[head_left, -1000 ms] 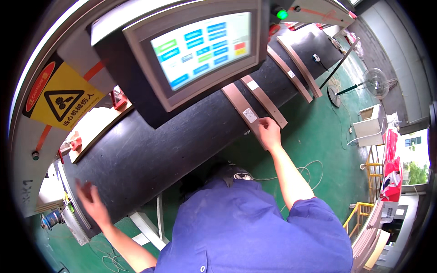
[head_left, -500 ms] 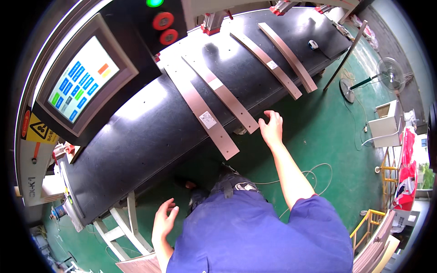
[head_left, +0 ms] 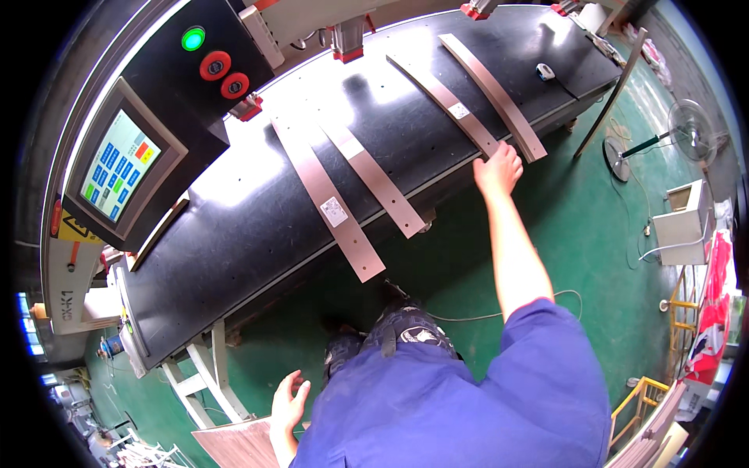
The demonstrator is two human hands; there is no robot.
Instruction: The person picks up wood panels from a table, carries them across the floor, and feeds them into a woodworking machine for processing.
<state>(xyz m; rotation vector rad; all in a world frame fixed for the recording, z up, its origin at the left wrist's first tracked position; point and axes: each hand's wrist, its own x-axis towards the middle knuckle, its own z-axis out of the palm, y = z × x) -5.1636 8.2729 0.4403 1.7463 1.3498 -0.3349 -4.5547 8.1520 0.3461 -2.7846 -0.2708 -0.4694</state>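
Several long, flat pinkish-brown strips lie across the black table. My right hand [head_left: 499, 170] covers the near end of the third strip from the left [head_left: 446, 103], its fingers bent over that end and the thumb to the left. A white label is stuck on this strip. To its right is another strip [head_left: 499, 95], close to my fingertips but apart from them. Further left rest a strip with two holes [head_left: 370, 173] and a wider labelled strip [head_left: 312, 181]. Low at my left side, my left hand [head_left: 289, 402] hangs empty with loosely curved fingers apart.
A control panel with a touchscreen [head_left: 118, 164] and red buttons overhangs the black table [head_left: 226, 265] at left. Red-tipped clamps [head_left: 347, 43] hang along the far side. A small white device [head_left: 544, 72] sits at right. A fan [head_left: 690, 129] and a white box [head_left: 680, 222] stand beyond.
My right hand has moved right and away from me, from beside the second strip's end to the third strip's end. The view has shifted somewhat. My left hand stays low and empty.
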